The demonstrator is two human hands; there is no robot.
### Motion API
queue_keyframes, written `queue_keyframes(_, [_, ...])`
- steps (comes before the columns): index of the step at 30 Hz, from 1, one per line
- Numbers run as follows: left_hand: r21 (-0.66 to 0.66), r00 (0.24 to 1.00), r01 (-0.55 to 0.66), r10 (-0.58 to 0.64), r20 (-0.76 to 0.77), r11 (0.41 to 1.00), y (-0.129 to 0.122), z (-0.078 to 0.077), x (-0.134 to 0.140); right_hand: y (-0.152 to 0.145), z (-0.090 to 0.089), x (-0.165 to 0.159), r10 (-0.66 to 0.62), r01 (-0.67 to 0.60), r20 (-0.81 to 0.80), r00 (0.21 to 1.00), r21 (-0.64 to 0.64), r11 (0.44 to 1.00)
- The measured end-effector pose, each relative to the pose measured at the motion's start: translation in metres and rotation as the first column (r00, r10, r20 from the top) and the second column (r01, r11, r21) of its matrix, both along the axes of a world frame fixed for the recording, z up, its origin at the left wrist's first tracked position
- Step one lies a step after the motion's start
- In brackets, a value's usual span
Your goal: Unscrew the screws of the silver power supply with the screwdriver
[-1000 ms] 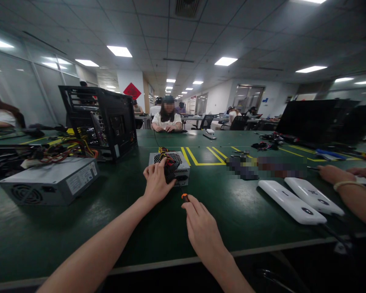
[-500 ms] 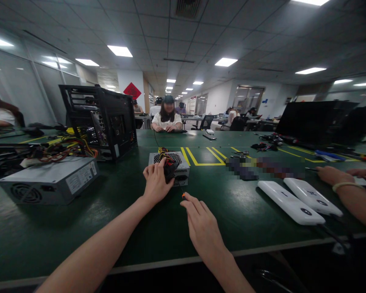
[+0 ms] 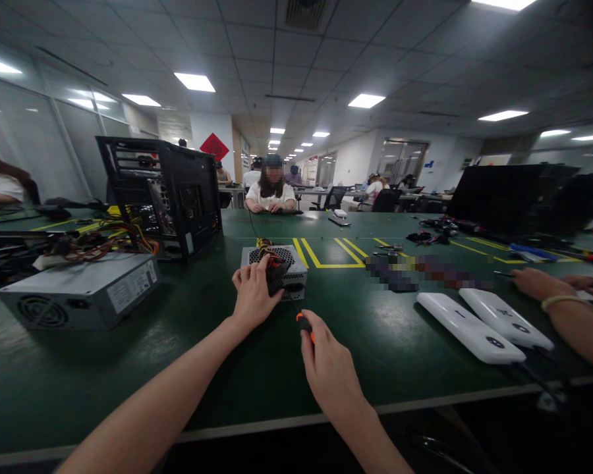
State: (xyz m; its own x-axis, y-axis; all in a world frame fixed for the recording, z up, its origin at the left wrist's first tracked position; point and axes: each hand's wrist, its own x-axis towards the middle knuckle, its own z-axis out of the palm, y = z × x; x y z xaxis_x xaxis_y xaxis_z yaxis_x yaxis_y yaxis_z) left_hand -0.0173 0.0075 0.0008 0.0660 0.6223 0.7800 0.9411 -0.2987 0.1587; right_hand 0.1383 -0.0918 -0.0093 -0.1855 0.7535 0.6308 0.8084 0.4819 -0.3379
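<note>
1. Two bare hands, both mine, work over a green table (image 3: 128, 375); a small grey power supply (image 3: 294, 279) sits on it directly before me, well in from the near edge

2. My left hand (image 3: 251, 289) lies against the near left of that box, fingers bent over a dark cable bundle (image 3: 275, 268) on top; whether they pinch it or merely press, I cannot tell

3. My right hand (image 3: 329, 362) closes around the orange-and-black handle of a screwdriver (image 3: 305, 324), its thin shaft angled toward the box's near face; I cannot make out whether the tip touches

4. To my left rests a larger power supply (image 3: 79, 289), coloured wires heaped behind it, with an open black computer case (image 3: 197, 197) farther back

5. At right, two white devices (image 3: 469, 327) lie side by side near a co-worker's hand (image 3: 536, 283)
</note>
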Motion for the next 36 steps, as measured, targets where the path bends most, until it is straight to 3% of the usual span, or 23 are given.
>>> queue_keyframes(8, [-0.016,1.0,0.013,-0.012,0.015,1.0,0.001,0.0,0.001,0.001,-0.006,0.006,-0.031,0.009,0.191,0.981,0.115,0.993])
queue_keyframes(12, [-0.017,1.0,0.008,-0.008,0.016,1.0,0.0,0.001,0.001,0.002,-0.005,0.003,0.017,-0.03,0.142,0.99,0.094,0.995])
queue_keyframes(20, [-0.001,1.0,-0.004,0.004,0.001,1.0,0.0,0.0,0.001,-0.003,0.006,-0.002,0.012,-0.015,-0.023,1.0,-0.109,0.994])
queue_keyframes(28, [-0.006,1.0,0.0,0.0,0.018,1.0,-0.001,0.002,0.002,0.0,-0.002,0.003,0.039,-0.04,0.018,0.999,0.049,0.998])
queue_keyframes(36, [-0.009,0.997,0.061,-0.061,0.037,0.998,0.002,0.0,-0.005,-0.004,0.005,0.003,0.081,-0.08,0.002,0.997,-0.059,0.995])
